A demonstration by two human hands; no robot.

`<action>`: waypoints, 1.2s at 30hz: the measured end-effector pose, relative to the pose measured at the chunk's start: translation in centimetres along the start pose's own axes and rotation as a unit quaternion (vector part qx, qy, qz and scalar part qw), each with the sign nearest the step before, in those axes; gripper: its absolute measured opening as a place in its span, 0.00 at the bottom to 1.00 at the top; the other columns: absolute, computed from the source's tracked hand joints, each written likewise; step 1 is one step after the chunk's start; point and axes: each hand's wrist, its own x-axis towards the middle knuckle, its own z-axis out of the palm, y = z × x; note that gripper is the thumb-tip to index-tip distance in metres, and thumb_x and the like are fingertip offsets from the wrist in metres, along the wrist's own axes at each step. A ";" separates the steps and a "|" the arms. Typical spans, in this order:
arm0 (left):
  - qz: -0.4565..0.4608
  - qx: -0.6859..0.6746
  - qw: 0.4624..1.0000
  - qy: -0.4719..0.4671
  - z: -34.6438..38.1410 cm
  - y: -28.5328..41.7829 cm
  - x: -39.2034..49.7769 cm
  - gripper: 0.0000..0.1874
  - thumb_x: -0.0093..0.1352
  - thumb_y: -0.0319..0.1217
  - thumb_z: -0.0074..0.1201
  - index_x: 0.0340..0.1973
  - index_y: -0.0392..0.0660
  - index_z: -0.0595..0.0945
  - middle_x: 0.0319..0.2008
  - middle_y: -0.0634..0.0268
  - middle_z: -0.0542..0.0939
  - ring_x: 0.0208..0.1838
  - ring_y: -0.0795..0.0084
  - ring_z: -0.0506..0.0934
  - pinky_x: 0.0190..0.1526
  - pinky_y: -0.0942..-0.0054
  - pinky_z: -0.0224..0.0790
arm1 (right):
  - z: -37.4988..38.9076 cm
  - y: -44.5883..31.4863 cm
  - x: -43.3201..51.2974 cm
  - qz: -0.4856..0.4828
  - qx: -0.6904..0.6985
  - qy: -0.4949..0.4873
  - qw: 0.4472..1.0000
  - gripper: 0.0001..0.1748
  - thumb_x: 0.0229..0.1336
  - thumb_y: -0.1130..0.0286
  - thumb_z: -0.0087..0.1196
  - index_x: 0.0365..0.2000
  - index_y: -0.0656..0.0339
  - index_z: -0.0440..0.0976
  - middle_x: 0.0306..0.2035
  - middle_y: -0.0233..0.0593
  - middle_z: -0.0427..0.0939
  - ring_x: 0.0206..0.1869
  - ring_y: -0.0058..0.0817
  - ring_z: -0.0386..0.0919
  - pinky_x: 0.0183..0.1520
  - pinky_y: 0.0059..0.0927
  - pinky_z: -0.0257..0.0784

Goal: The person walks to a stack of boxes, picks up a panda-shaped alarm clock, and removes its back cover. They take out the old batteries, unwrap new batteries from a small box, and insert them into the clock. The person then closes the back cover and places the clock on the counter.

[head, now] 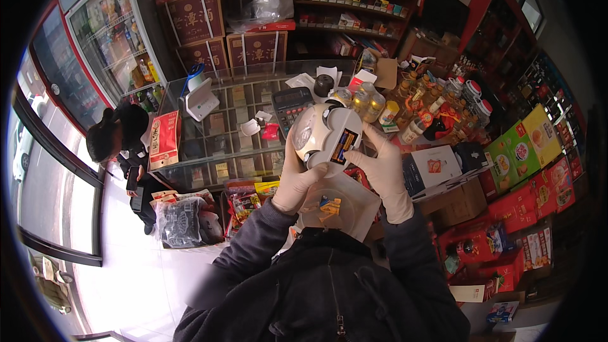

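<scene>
Both hands wear pale, thin gloves. Between them, above the counter, is a rounded white plastic device (308,135), possibly a toy, with dark round parts at its sides. Its flat grey underside is turned up, and batteries (349,140) show in an uncovered compartment there. My left hand (299,178) grips the near left side of the device, thumb along the lower edge. My right hand (384,171) holds the right side, with its thumb at the compartment's edge. Below my hands is a translucent plastic tub (363,206) with small orange pieces (330,205) in it.
A glass display counter (204,152) bears a calculator (290,104), a white payment device (202,99) and cans (375,104). Bottles (422,99) crowd the right, beside boxes (432,168). Bagged goods (187,218) stand at lower left. A person (126,142) holding a phone stands left.
</scene>
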 end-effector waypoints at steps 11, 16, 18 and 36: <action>0.174 0.266 0.947 -0.032 1.2 0.7 -0.3 0.59 0.49 0.18 0.60 0.69 0.40 0.39 0.65 0.50 0.56 0.68 0.62 0.60 0.65 0.68 0.56 | 0.1 1.4 -1.2 -0.072 -0.039 0.048 0.995 0.30 0.40 0.81 0.67 0.48 0.66 0.69 0.43 0.39 0.78 0.46 0.26 0.77 0.48 0.27 0.73; 0.225 0.364 0.902 -0.058 0.9 1.4 0.0 0.61 0.46 0.22 0.65 0.68 0.34 0.41 0.68 0.45 0.50 0.72 0.54 0.52 0.69 0.66 0.46 | -0.1 3.0 -1.9 -0.128 -0.074 0.085 0.985 0.37 0.39 0.78 0.70 0.52 0.64 0.66 0.50 0.43 0.74 0.49 0.29 0.76 0.50 0.29 0.73; 0.235 0.370 0.897 -0.065 1.1 1.5 0.0 0.63 0.45 0.22 0.66 0.69 0.35 0.40 0.69 0.46 0.48 0.72 0.55 0.52 0.69 0.66 0.45 | -0.2 3.1 -2.1 -0.149 -0.103 0.106 0.978 0.36 0.40 0.79 0.69 0.52 0.65 0.66 0.50 0.43 0.74 0.50 0.29 0.75 0.52 0.30 0.71; 0.205 0.446 0.865 -0.106 2.2 2.8 -0.2 0.67 0.40 0.21 0.69 0.69 0.38 0.39 0.70 0.46 0.47 0.72 0.54 0.53 0.69 0.67 0.45 | -0.3 3.1 -2.9 -0.170 -0.129 0.162 0.963 0.36 0.37 0.78 0.71 0.51 0.62 0.68 0.49 0.43 0.74 0.50 0.33 0.75 0.53 0.32 0.70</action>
